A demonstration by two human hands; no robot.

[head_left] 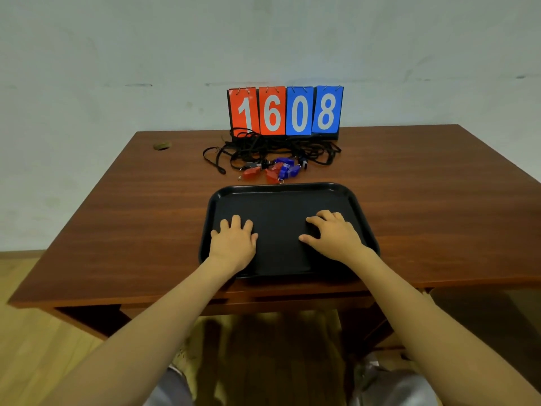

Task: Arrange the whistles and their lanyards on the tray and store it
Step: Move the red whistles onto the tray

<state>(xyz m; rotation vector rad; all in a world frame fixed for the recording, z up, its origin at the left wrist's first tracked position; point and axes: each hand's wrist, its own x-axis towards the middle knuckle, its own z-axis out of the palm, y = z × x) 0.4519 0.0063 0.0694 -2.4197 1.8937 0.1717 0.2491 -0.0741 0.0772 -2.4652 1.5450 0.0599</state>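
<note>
The left hand lies flat on the left half of the black tray, fingers loosely spread. Just past the tray's far rim sit red and blue whistles, perhaps six, against tangled black lanyards. The right hand rests on the tray's right half, fingers spread.

A pale, greyish-white wall fills the back of the room, scuffed with a few dark streaks and faint stains. Against it stands a reddish-brown wooden desk. Its tabletop shows a fine grain and a soft sheen under even, diffuse light. Near the tabletop's far left corner sits what looks like a small round cable opening. At the middle of the far edge stands a flip scoreboard, its red and blue cards reading 1608. Below, the floor is light yellowish wood planking.
</note>
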